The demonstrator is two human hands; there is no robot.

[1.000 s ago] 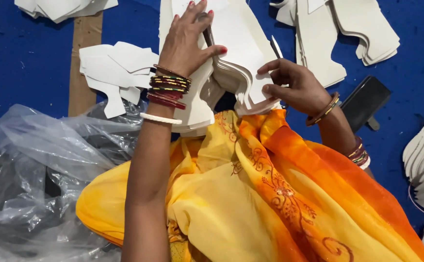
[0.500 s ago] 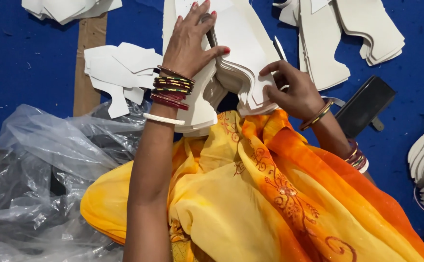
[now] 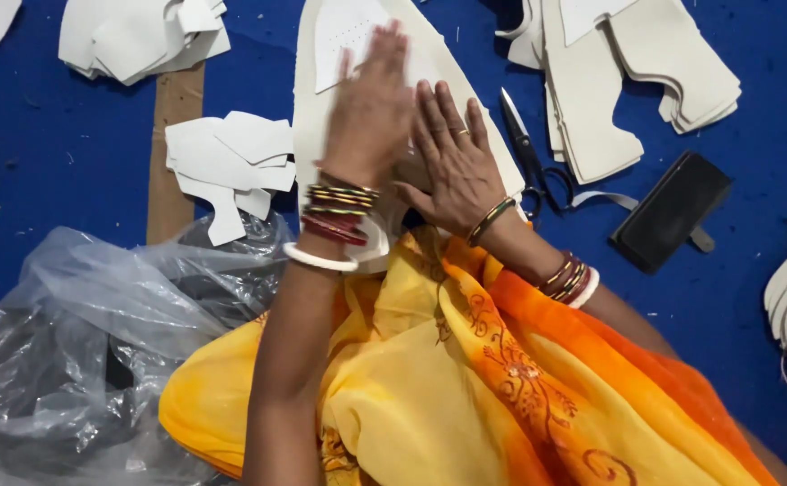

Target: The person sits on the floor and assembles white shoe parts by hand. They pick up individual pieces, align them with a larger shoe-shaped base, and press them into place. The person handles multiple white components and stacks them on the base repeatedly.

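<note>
Your left hand point(image 3: 371, 112) and right hand point(image 3: 452, 166) press flat, open-palmed, on the cream cut-piece stack point(image 3: 321, 108); squaring it looks underway.

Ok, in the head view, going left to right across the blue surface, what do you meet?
Clear plastic bag → small pile of white cut pieces → left hand → right hand → scissors → black rectangular block.

Left hand point(image 3: 368, 117) and right hand point(image 3: 452, 166) flat on cut-piece stack point(image 3: 321, 117); scissors point(image 3: 527, 155) just right; plastic bag point(image 3: 78, 360) near left; paper scraps point(image 3: 231, 166) left.
</note>
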